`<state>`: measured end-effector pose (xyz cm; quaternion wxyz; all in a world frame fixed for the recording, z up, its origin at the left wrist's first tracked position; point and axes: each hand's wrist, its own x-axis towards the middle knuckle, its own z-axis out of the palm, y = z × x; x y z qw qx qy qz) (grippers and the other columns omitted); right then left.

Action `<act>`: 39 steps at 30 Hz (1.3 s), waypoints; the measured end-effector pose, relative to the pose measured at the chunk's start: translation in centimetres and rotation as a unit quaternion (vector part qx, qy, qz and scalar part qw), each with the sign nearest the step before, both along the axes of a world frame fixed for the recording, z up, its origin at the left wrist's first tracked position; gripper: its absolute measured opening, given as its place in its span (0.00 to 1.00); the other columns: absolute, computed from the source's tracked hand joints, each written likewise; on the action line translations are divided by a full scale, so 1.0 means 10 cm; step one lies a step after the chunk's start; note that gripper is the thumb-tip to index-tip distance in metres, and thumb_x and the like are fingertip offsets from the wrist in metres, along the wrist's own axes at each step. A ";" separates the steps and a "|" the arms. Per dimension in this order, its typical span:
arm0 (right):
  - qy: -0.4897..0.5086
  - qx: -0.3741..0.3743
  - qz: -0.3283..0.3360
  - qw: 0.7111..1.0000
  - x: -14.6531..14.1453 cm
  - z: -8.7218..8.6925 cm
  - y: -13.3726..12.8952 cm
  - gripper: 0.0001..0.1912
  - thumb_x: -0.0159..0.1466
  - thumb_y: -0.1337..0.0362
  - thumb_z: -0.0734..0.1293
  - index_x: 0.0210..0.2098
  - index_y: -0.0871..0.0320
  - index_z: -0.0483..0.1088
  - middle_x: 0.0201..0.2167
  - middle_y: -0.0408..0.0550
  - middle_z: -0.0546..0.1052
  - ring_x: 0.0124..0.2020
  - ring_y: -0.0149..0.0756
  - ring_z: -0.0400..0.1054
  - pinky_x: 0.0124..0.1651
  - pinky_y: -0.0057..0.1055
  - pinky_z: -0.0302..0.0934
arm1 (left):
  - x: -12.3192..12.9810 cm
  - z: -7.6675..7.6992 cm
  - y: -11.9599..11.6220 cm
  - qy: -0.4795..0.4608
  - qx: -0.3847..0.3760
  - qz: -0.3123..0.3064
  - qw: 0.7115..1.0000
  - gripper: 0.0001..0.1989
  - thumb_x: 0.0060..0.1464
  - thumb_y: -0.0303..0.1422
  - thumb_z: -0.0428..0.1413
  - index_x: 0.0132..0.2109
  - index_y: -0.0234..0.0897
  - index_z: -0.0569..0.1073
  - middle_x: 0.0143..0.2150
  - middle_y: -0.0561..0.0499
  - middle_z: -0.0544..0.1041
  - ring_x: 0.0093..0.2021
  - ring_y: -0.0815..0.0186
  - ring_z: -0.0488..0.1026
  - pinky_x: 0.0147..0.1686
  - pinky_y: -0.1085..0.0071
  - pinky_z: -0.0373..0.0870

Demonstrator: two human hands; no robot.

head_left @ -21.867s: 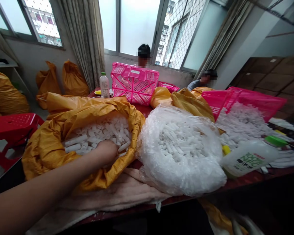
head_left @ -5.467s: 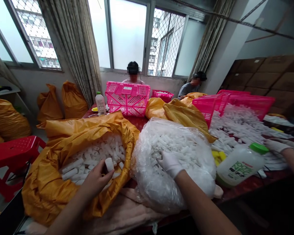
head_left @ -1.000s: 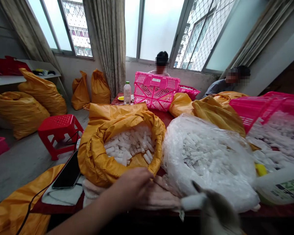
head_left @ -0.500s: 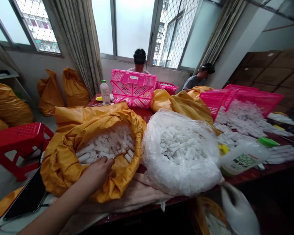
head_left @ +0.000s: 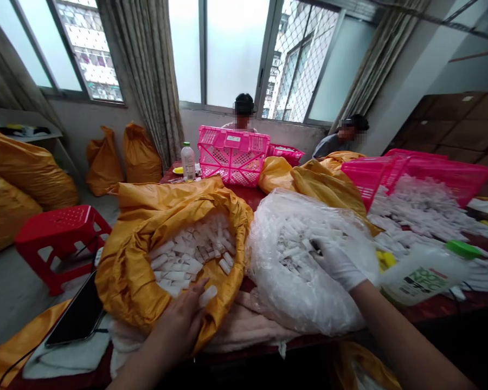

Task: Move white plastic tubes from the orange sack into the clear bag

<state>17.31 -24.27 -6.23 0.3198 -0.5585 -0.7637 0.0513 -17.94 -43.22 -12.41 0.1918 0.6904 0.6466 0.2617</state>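
The left hand (head_left: pixel 179 325) pinches a white tube (head_left: pixel 207 296) at the six o'clock rim of a yellow woven sack (head_left: pixel 122 260), the half-open gloved right hand (head_left: pixel 337 264) reaches into a clear plastic bag (head_left: pixel 276 292), any grip unclear, and both are well filled with tubes.

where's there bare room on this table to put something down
Dark red tabletop shows behind the yellow woven sack and the clear plastic bag, in front of the pink plastic basket. A narrow strip shows between sack and bag, another along the front edge below the white plastic bottle. The right side is crowded with loose white tubes.
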 end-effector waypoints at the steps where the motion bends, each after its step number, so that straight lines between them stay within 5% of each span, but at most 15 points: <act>1: 0.043 -0.016 0.022 0.999 -0.10 0.04 -0.10 0.20 0.56 0.58 0.63 0.47 0.57 0.67 0.31 0.48 0.75 0.31 0.37 0.69 0.33 0.32 0.65 | 0.03 0.00 -0.01 -0.025 0.018 0.020 0.999 0.24 0.57 0.35 0.44 0.59 0.32 0.62 0.59 0.39 0.67 0.59 0.57 0.64 0.58 0.61 0.61; 3: 0.208 -0.085 0.077 0.971 -0.41 0.13 -0.36 0.25 0.55 0.56 0.65 0.51 0.54 0.60 0.30 0.43 0.73 0.22 0.30 0.65 0.22 0.27 0.60 | 0.11 0.03 -0.02 -0.081 0.026 0.032 0.996 0.22 0.56 0.39 0.45 0.54 0.32 0.66 0.55 0.40 0.70 0.56 0.57 0.67 0.56 0.61 0.63; 6: 0.483 -0.224 0.148 0.833 -1.03 0.25 -0.82 0.27 0.52 0.55 0.70 0.48 0.49 0.57 0.30 0.38 0.72 0.13 0.21 0.53 0.11 0.20 0.46 | 0.25 0.11 -0.04 -0.157 -0.002 0.011 0.988 0.24 0.58 0.43 0.44 0.55 0.32 0.66 0.51 0.40 0.74 0.50 0.57 0.71 0.52 0.62 0.67; 8: 0.565 -0.279 0.177 0.756 -1.43 0.22 -1.07 0.25 0.50 0.56 0.71 0.44 0.48 0.58 0.29 0.36 0.73 0.11 0.19 0.51 0.11 0.18 0.43 | 0.31 0.15 -0.05 -0.181 -0.014 0.001 0.983 0.25 0.58 0.44 0.44 0.56 0.32 0.65 0.52 0.41 0.73 0.51 0.57 0.70 0.53 0.61 0.66; 10: 0.599 -0.298 0.197 0.717 -1.73 0.12 -1.22 0.23 0.50 0.58 0.72 0.41 0.49 0.59 0.26 0.35 0.72 0.12 0.20 0.52 0.11 0.18 0.45 | 0.33 0.17 -0.06 -0.198 -0.014 -0.014 0.980 0.24 0.58 0.44 0.45 0.56 0.34 0.66 0.54 0.42 0.72 0.54 0.56 0.68 0.55 0.61 0.63; 14: 0.588 -0.219 0.214 0.749 -1.87 -0.14 -1.32 0.17 0.50 0.58 0.73 0.37 0.50 0.66 0.32 0.40 0.75 0.27 0.29 0.69 0.26 0.25 0.65 | 0.33 0.18 -0.08 -0.273 -0.039 -0.079 0.958 0.23 0.58 0.44 0.47 0.54 0.36 0.68 0.51 0.45 0.74 0.51 0.59 0.70 0.52 0.65 0.66; 21: 0.523 -0.061 0.198 0.827 -1.59 -0.20 -1.28 0.10 0.56 0.61 0.71 0.38 0.47 0.73 0.45 0.44 0.73 0.47 0.36 0.68 0.44 0.33 0.67 | 0.37 0.27 -0.10 -0.402 -0.055 -0.100 0.909 0.21 0.55 0.47 0.52 0.48 0.37 0.73 0.44 0.49 0.77 0.45 0.62 0.72 0.46 0.72 0.68; 24: 0.515 -0.106 0.174 0.832 -1.63 -0.23 -1.29 0.08 0.54 0.59 0.71 0.34 0.51 0.74 0.37 0.45 0.76 0.35 0.35 0.71 0.32 0.31 0.68 | 0.41 0.29 -0.08 -0.377 -0.055 -0.094 0.920 0.21 0.55 0.47 0.50 0.46 0.35 0.74 0.40 0.48 0.77 0.41 0.62 0.73 0.42 0.71 0.69; 27: 0.524 -0.189 0.144 0.818 -1.72 -0.28 -1.32 0.12 0.53 0.55 0.71 0.34 0.53 0.75 0.27 0.43 0.76 0.23 0.32 0.68 0.24 0.30 0.65 | 0.45 0.26 -0.06 -0.246 -0.005 -0.038 0.969 0.18 0.57 0.42 0.48 0.47 0.36 0.72 0.43 0.45 0.77 0.44 0.59 0.72 0.46 0.67 0.68; 30: 0.536 -0.199 0.114 0.812 -1.81 -0.34 -1.37 0.15 0.52 0.53 0.71 0.35 0.54 0.75 0.29 0.45 0.77 0.28 0.36 0.70 0.30 0.33 0.68 | 0.50 0.21 -0.04 -0.152 0.031 -0.015 0.988 0.17 0.58 0.38 0.46 0.50 0.36 0.70 0.45 0.43 0.76 0.46 0.57 0.72 0.48 0.64 0.66; 34: 0.516 -0.163 0.095 0.836 -1.80 -0.41 -1.47 0.16 0.49 0.53 0.73 0.33 0.55 0.74 0.33 0.48 0.78 0.35 0.41 0.72 0.38 0.38 0.69 | 0.60 0.29 0.01 -0.235 -0.027 -0.099 0.967 0.16 0.60 0.40 0.44 0.42 0.35 0.72 0.39 0.46 0.77 0.40 0.63 0.73 0.41 0.71 0.68; 36: 0.521 -0.140 0.057 0.840 -1.59 -0.47 -1.51 0.17 0.48 0.54 0.73 0.33 0.55 0.72 0.32 0.47 0.78 0.34 0.40 0.72 0.37 0.37 0.69 | 0.62 0.43 0.05 -0.219 -0.050 -0.170 0.960 0.16 0.59 0.41 0.46 0.44 0.36 0.71 0.41 0.48 0.76 0.41 0.64 0.73 0.42 0.73 0.68; 39: 0.530 -0.076 -0.021 0.844 -0.91 -0.63 -1.58 0.16 0.52 0.58 0.72 0.39 0.51 0.67 0.31 0.42 0.76 0.28 0.36 0.72 0.29 0.33 0.68 | 0.52 0.68 0.19 -0.076 -0.028 -0.218 0.973 0.13 0.59 0.36 0.47 0.46 0.40 0.72 0.43 0.50 0.76 0.42 0.65 0.72 0.41 0.74 0.67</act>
